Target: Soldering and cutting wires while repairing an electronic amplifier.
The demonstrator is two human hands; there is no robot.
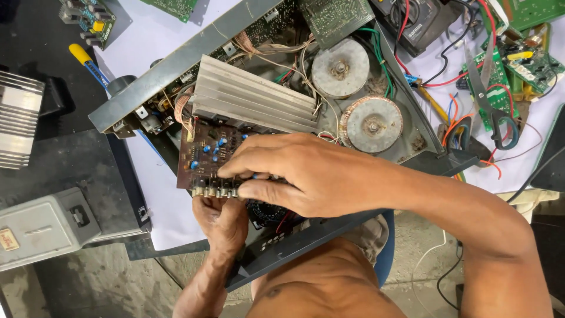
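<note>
Amplifier chassis [176, 62], grey metal and opened up, is the biggest thing we see; it lies tilted across white paper [159, 35] on the desk [70, 147], its near edge hanging over toward our lap. Inside it we see a ribbed aluminium heatsink [253, 97] running along the middle, and just beside that, two round transformers [371, 123] side by side, with loose wires around them. Against the near edge of the heatsink sits the brown circuit board [203, 156], studded with blue capacitors and edged with a row of metal sockets along its lower side. Our right hand [312, 174] lies across the board from the right, its fingers [235, 168] curled together and pressed on the board's top face and socket row, thumb along the lower edge. Our left hand [220, 221] comes up from below, its fingers hidden beneath the board, so we cannot tell whether they are closed on it, though the hand touches the underside. To the left on the desk rests a grey metal box [41, 227], and above it a second finned heatsink [17, 121]. To the right of the chassis lie scissors [491, 97] with dark handles, green circuit boards [529, 62] and red and black wires. A yellow-handled screwdriver [82, 59] lies at the upper left.
</note>
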